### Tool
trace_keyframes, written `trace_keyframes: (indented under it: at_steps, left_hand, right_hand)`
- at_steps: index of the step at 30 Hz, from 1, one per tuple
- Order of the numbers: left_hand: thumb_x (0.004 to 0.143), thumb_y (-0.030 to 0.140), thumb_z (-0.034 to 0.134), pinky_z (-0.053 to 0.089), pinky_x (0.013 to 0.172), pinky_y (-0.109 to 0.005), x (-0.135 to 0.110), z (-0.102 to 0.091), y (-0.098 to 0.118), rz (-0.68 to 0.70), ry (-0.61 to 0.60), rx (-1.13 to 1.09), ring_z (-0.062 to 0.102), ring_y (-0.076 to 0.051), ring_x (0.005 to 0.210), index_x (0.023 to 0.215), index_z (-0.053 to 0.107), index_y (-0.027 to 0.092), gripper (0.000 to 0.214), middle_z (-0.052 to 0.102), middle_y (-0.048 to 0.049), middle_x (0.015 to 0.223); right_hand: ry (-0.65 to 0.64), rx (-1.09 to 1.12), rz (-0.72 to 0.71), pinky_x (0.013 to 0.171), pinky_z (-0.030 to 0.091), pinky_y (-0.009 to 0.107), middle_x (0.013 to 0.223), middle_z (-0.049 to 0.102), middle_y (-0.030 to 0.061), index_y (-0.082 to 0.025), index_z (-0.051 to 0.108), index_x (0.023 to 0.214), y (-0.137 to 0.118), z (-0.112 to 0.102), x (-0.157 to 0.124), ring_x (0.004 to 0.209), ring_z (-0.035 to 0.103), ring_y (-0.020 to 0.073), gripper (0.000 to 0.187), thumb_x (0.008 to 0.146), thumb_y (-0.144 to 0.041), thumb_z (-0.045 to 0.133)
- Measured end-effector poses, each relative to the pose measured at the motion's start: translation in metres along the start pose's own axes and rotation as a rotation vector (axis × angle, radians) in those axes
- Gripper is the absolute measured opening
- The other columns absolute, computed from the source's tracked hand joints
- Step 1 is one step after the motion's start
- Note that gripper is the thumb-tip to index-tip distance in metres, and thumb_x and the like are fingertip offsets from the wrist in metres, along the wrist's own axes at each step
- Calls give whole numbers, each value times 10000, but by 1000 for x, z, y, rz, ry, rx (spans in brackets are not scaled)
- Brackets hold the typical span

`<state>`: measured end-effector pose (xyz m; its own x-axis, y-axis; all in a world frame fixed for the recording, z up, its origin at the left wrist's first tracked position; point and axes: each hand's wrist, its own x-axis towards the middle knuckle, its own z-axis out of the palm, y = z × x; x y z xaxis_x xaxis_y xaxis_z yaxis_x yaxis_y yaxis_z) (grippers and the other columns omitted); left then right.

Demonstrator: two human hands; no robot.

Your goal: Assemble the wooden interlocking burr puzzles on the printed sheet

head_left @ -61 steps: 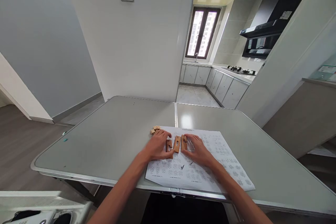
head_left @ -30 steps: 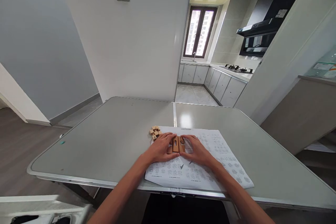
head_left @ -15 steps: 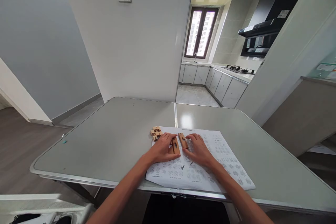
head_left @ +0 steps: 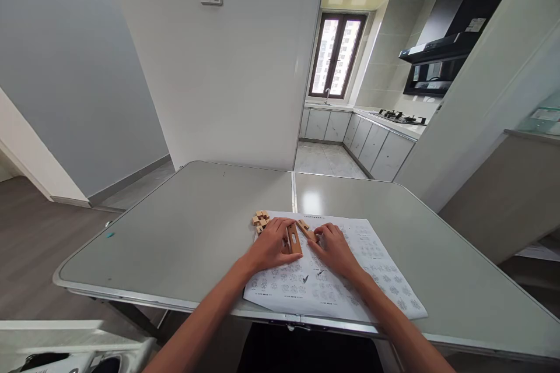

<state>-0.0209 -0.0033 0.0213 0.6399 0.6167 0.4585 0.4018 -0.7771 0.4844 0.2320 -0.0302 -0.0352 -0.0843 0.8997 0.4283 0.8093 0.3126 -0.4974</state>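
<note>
My left hand point(head_left: 270, 247) is closed around a notched wooden puzzle piece point(head_left: 294, 239), thumb at its near end and fingers at its far end. More brown wood shows beneath the palm side, partly hidden by the fingers. My right hand point(head_left: 334, 249) pinches a second wooden piece point(head_left: 307, 229) by its near right end; this one lies slantwise, its far end close to the left hand's fingertips. Both hands are over a printed paper sheet point(head_left: 301, 288) covered in small diagrams. Just beyond the left hand sits a cluster of small light wooden blocks point(head_left: 260, 220).
The paper lies on a grey folding table point(head_left: 175, 233) with a metal rim and a centre seam point(head_left: 294, 192). A small teal bit point(head_left: 109, 235) rests near the table's left edge. A wall stands behind, and a kitchen counter point(head_left: 385, 134) shows at the right.
The right hand's piece has turned, its far end swinging left towards the left hand. The piece in my left hand has tipped, showing its slot more openly. The view has shifted slightly.
</note>
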Motion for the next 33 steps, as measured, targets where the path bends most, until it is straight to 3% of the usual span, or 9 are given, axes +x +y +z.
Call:
trace_keyframes:
  at_steps: [8, 15, 21, 26, 33]
  left_hand:
    - [773, 430, 854, 423, 1149, -524, 0, -1, 0, 7, 58, 39, 533, -349, 1322, 1415, 450, 247, 780, 578, -132, 1389]
    - [758, 452, 872, 450, 1112, -529, 2, -1, 0, 4, 136, 58, 561, -352, 1284, 1418, 453, 249, 807, 594, -137, 1352]
    - [757, 445, 877, 454, 1110, -529, 2, -2, 0, 3, 156, 38, 568, -346, 1274, 1414, 465, 243, 801, 598, -134, 1340]
    - [763, 451, 873, 449, 1110, -524, 2, -1, 0, -44, 178, 14, 551, -349, 1292, 1410, 472, 245, 789, 593, -132, 1358]
    - [803, 436, 849, 425, 1142, -514, 2, 0, -3, -104, 206, -79, 525, -324, 1339, 1427, 456, 266, 758, 575, -113, 1410]
  right_hand:
    - [19, 126, 5, 944, 516, 481, 1104, 656, 119, -243, 622, 1047, 9, 3, 1, 1037, 623, 312, 222, 1016, -439, 523]
    - [48, 249, 154, 850, 521, 450, 1075, 721, 108, -235, 638, 1136, 5, 0, 0, 939, 657, 303, 395, 991, -579, 507]
    - [96, 569, 297, 760, 522, 404, 902, 749, 79, -217, 634, 1138, 4, -5, 5, 777, 666, 256, 530, 900, -690, 604]
    - [-34, 933, 348, 656, 486, 344, 809, 714, 40, -216, 632, 1096, 0, -12, 11, 671, 595, 189, 595, 786, -709, 755]
    - [-173, 1102, 349, 720, 452, 331, 803, 678, 4, -225, 647, 1111, -10, -19, 8, 708, 563, 165, 509, 821, -619, 789]
